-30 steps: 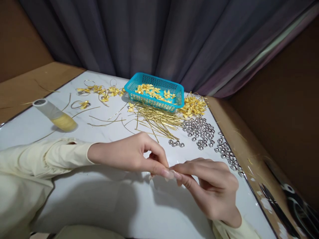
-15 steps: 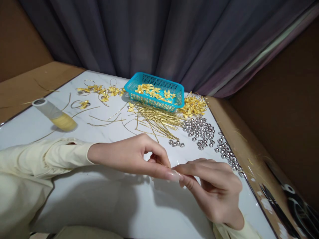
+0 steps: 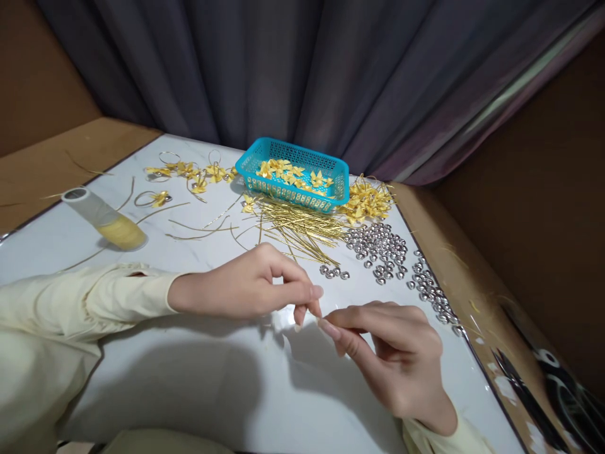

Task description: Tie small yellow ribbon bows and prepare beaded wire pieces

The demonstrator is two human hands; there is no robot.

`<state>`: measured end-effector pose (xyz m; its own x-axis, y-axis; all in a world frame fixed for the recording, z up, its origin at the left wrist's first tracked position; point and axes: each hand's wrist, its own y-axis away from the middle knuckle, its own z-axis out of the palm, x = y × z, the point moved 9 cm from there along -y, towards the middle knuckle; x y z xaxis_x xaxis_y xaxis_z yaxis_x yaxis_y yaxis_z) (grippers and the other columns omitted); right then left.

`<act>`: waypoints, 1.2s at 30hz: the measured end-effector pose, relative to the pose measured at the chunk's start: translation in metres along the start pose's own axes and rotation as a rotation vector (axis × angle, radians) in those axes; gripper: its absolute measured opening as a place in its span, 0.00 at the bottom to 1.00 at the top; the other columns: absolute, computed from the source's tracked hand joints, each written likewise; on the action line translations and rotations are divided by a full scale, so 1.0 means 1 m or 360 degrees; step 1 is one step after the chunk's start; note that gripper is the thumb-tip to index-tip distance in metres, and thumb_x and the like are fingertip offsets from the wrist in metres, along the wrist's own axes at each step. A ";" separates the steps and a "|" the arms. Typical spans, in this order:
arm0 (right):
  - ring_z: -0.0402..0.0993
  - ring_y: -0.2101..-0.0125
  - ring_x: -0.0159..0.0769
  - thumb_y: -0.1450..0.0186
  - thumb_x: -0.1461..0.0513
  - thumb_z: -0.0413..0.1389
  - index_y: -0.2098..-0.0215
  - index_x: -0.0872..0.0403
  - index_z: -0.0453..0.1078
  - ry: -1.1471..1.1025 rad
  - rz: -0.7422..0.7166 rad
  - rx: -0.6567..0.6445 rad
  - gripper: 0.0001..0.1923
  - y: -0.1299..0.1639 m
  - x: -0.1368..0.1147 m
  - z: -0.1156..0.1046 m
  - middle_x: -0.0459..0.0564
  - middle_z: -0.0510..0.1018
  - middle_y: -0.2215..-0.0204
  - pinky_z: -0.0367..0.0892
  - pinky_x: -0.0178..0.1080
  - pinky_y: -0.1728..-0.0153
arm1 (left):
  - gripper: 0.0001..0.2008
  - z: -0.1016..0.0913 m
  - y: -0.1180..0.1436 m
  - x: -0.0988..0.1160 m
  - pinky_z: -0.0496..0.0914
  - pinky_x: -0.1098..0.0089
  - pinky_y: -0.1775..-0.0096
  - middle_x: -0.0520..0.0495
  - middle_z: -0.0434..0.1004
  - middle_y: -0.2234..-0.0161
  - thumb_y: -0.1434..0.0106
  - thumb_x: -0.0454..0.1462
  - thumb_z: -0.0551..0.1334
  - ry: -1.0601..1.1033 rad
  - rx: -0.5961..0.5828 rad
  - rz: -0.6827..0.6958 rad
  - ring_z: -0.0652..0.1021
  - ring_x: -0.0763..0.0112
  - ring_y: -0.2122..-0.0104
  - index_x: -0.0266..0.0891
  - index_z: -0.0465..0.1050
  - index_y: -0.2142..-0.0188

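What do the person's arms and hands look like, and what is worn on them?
Both arms wear long, loose sleeves of pale cream-yellow cloth. The left sleeve is wrinkled and ends in a plain cuff at the wrist; of the right sleeve only a small part shows. The left hand and the right hand are bare: no gloves, rings or watch visible. The nails are long and glossy.

**Open worktop near, clutter beyond**

The worktop [image 3: 198, 391] lies bare in front of both hands. Beyond them gold strips [image 3: 297, 230], silver beads [image 3: 380, 249] and the blue basket [image 3: 295, 173] crowd the far side; a spool [image 3: 106, 221] lies left.
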<state>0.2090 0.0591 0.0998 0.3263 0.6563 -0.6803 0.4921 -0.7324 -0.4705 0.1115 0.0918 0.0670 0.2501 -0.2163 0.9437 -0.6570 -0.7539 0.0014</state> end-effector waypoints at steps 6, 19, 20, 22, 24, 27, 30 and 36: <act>0.63 0.89 0.26 0.40 0.70 0.55 0.78 0.57 0.73 0.0010 0.0016 -0.0007 0.10 0.000 0.000 0.002 0.44 0.72 0.88 0.56 0.31 0.86 | 0.15 0.000 0.000 -0.001 0.68 0.76 0.69 0.47 0.79 0.76 0.35 0.39 0.58 -0.0011 -0.0016 -0.0019 0.74 0.74 0.74 0.33 0.81 0.70; 0.65 0.88 0.26 0.39 0.70 0.55 0.77 0.57 0.73 0.0007 0.0040 0.0023 0.10 0.000 0.002 -0.001 0.44 0.72 0.88 0.58 0.30 0.85 | 0.12 0.006 -0.002 -0.011 0.64 0.77 0.73 0.49 0.78 0.76 0.39 0.42 0.63 0.0144 -0.0170 -0.0230 0.73 0.75 0.75 0.35 0.80 0.70; 0.65 0.88 0.26 0.39 0.69 0.55 0.77 0.57 0.73 0.0019 0.0053 0.0012 0.10 0.000 0.003 0.001 0.43 0.71 0.88 0.57 0.30 0.85 | 0.12 0.005 -0.002 -0.010 0.64 0.78 0.73 0.49 0.79 0.76 0.39 0.41 0.63 0.0122 -0.0145 -0.0222 0.73 0.75 0.75 0.34 0.80 0.70; 0.63 0.88 0.25 0.38 0.69 0.55 0.77 0.56 0.72 0.0048 0.0073 -0.0003 0.10 -0.001 0.005 0.003 0.43 0.71 0.88 0.57 0.30 0.85 | 0.11 0.001 -0.001 -0.010 0.64 0.78 0.73 0.49 0.79 0.76 0.39 0.40 0.63 0.0047 -0.0046 -0.0193 0.74 0.75 0.75 0.34 0.79 0.71; 0.62 0.88 0.25 0.38 0.68 0.54 0.78 0.56 0.72 0.0052 0.0097 -0.0005 0.11 -0.001 0.007 0.004 0.42 0.70 0.88 0.56 0.30 0.85 | 0.11 -0.003 0.000 -0.010 0.65 0.78 0.73 0.49 0.79 0.76 0.40 0.39 0.63 -0.0003 0.0071 -0.0180 0.75 0.75 0.75 0.34 0.78 0.73; 0.58 0.88 0.24 0.38 0.67 0.55 0.79 0.57 0.71 -0.0012 0.0168 -0.0016 0.12 -0.002 0.012 0.007 0.42 0.68 0.88 0.54 0.30 0.85 | 0.10 -0.006 0.001 -0.012 0.66 0.78 0.71 0.50 0.79 0.76 0.41 0.37 0.63 0.0052 0.0167 -0.0202 0.75 0.76 0.75 0.34 0.78 0.74; 0.54 0.88 0.22 0.38 0.67 0.55 0.78 0.58 0.73 -0.0091 0.0241 -0.0013 0.11 -0.002 0.017 0.010 0.41 0.66 0.89 0.51 0.29 0.86 | 0.10 -0.005 0.000 -0.018 0.67 0.77 0.71 0.50 0.80 0.75 0.41 0.39 0.63 0.0157 0.0185 -0.0277 0.74 0.76 0.74 0.35 0.78 0.74; 0.54 0.89 0.22 0.38 0.67 0.55 0.79 0.60 0.72 -0.0076 0.0328 -0.0053 0.13 -0.002 0.026 0.012 0.41 0.66 0.90 0.49 0.29 0.87 | 0.10 0.001 -0.001 -0.032 0.67 0.77 0.69 0.48 0.81 0.73 0.41 0.38 0.64 0.0359 0.0114 -0.0474 0.76 0.74 0.72 0.35 0.80 0.74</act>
<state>0.2063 0.0758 0.0762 0.3847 0.4832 -0.7865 0.4454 -0.8435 -0.3003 0.1053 0.0989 0.0367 0.2546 0.1550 0.9545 -0.5257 -0.8063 0.2712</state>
